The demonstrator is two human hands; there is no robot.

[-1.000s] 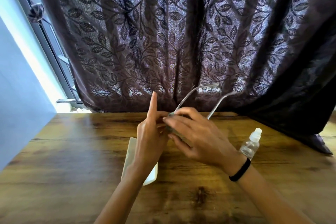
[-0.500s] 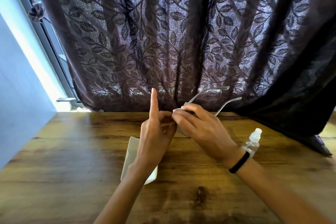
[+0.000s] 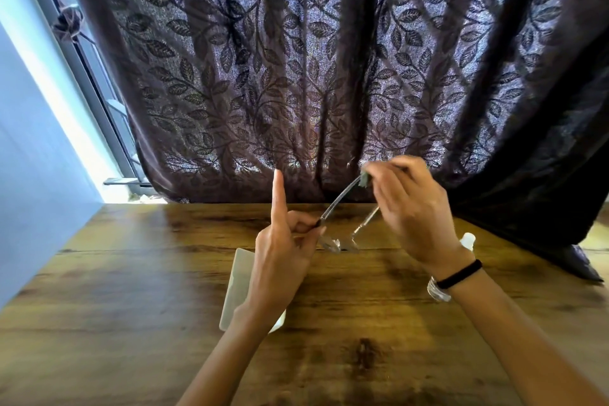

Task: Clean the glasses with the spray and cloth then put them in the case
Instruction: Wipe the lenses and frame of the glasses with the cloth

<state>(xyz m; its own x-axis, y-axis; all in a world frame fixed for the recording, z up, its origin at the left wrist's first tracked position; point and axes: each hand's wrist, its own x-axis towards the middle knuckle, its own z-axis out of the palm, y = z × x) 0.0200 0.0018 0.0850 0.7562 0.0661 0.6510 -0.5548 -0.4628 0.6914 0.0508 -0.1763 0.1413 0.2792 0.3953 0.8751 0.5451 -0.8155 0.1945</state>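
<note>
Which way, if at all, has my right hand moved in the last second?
Yes. The right hand has moved up and rightward, now reaching above the table's far edge, in front of the curtain.

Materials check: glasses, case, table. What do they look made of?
Glasses: likely clear glossy plastic; the arms and lenses are see-through with bright glints.
Case: white, smooth, matte, probably plastic or a coated hard shell; its edges look straight and rigid.
Table: wood or wood-look laminate with a satin finish; it shows grain, knots and soft glare.
</note>
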